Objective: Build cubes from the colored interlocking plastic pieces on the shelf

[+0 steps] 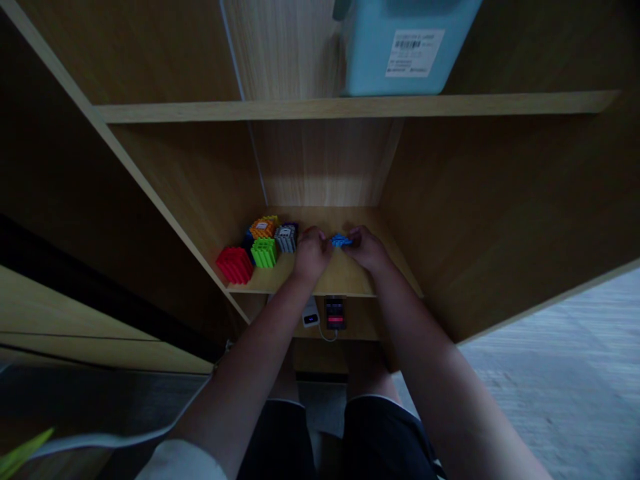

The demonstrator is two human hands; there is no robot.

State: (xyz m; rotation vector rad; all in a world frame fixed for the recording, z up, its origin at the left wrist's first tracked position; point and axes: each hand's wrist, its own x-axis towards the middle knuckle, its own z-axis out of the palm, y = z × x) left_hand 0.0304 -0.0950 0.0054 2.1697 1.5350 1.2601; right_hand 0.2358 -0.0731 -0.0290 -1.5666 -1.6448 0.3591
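A small bright blue ridged piece (pixel 341 240) is between my two hands, low over the wooden shelf board (pixel 320 283). My left hand (pixel 313 256) has its fingers closed at the piece's left end. From the other side, the fingertips of my right hand (pixel 369 249) pinch its right end. Left of my left hand stands a group of ridged plastic blocks: a grey one (pixel 286 239) nearest to it, a green one (pixel 264 253), an orange one (pixel 263 228) and a red one (pixel 235 265). Yellow and dark blue pieces show partly behind them.
A light blue bin (pixel 370 60) with a white label sits on the shelf above (pixel 300 110). On the lower shelf lie a white device (pixel 310 315) and a phone-like device (pixel 335 312) with a cable. Cabinet side walls stand left and right (pixel 475 200).
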